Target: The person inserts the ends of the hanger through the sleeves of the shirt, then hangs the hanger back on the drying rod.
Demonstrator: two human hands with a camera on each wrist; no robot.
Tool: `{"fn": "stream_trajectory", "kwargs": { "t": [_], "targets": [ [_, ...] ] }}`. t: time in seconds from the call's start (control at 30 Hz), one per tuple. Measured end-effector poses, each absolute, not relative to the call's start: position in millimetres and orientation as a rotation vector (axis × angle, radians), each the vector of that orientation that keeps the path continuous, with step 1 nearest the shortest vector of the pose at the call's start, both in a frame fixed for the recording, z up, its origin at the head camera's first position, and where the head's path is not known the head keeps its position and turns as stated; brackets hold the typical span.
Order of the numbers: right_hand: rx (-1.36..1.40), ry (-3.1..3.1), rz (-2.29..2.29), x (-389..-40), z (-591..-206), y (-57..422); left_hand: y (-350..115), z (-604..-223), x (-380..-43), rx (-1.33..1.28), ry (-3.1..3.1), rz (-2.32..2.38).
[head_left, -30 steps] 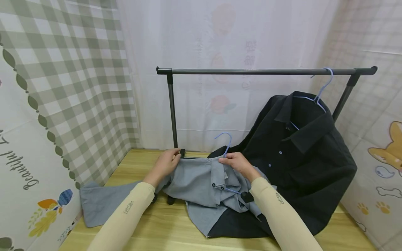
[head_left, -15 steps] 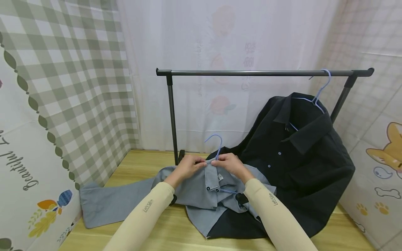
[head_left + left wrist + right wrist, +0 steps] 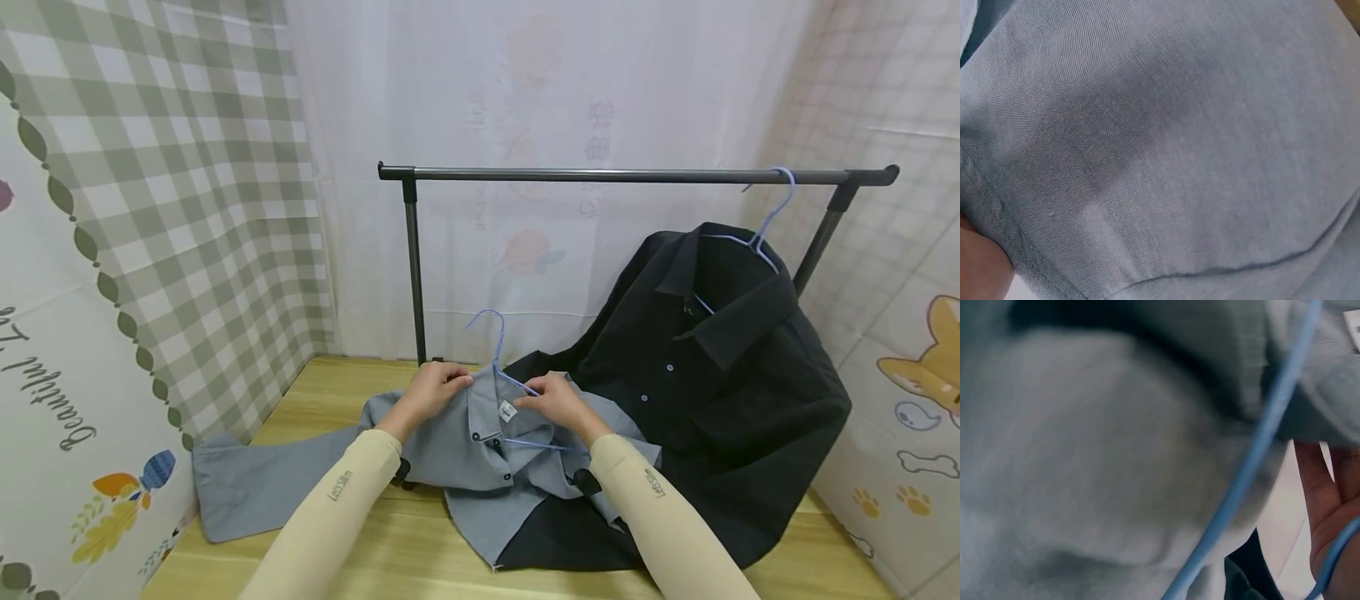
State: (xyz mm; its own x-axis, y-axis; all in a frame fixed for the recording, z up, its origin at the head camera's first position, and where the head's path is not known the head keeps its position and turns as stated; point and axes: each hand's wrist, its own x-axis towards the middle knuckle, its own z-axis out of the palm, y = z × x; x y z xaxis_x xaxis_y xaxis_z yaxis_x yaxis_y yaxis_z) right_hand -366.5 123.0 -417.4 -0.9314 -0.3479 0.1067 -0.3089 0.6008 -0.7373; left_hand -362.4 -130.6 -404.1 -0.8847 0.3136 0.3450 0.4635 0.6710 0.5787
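Observation:
A grey shirt (image 3: 450,446) with dark snap buttons is spread over the table, one sleeve stretched to the left. Inside its neck sits a blue wire hanger (image 3: 498,342), hook upward. My left hand (image 3: 431,390) pinches the shirt's edge left of the hook; in the left wrist view, a fingertip (image 3: 984,265) shows at the cloth's seam. To the right of the hook, my right hand (image 3: 558,402) holds the shirt's neck beside the hanger's arm. In the right wrist view, fingers (image 3: 1319,484) reach behind the cloth, and the hanger wire (image 3: 1229,506) crosses in front.
A black garment rack (image 3: 600,176) stands at the back of the table (image 3: 330,392). On its right end hangs a black shirt (image 3: 738,392) on another blue hanger (image 3: 780,204); its lower part spreads under the grey shirt. Patterned curtains (image 3: 217,167) enclose the sides.
The blue hanger's hook has shifted left with the shirt's neck. My left hand moved right to the collar, then back slightly left; my right hand ends on the hook's right, by the hanger's arm.

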Motion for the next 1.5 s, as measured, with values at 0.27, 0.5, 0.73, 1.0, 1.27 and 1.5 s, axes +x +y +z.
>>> {"fn": "stream_trajectory", "kwargs": {
  "t": [0.27,0.5,0.73,1.0,1.27,1.5],
  "targets": [
    [-0.584,2.786,-1.238,-365,-423,138,-149,-401,-365,-0.569,-2.642,-1.048],
    [-0.416,2.86,-1.238,-361,-420,143,-170,-393,-363,-0.492,-2.617,-1.148],
    [-0.351,2.763,-1.392,-359,-418,142,-187,-393,-363,-0.432,-2.562,-1.146],
    [-0.217,2.569,-1.595,-354,-422,149,-193,-388,-360,-0.358,-2.497,-1.173],
    [-0.481,2.441,-1.406,-343,-425,165,-191,-379,-358,-0.281,-2.413,-1.179],
    [-0.509,2.509,-1.348,-349,-424,179,-194,-377,-356,-0.29,-2.395,-1.265]
  ]
}}
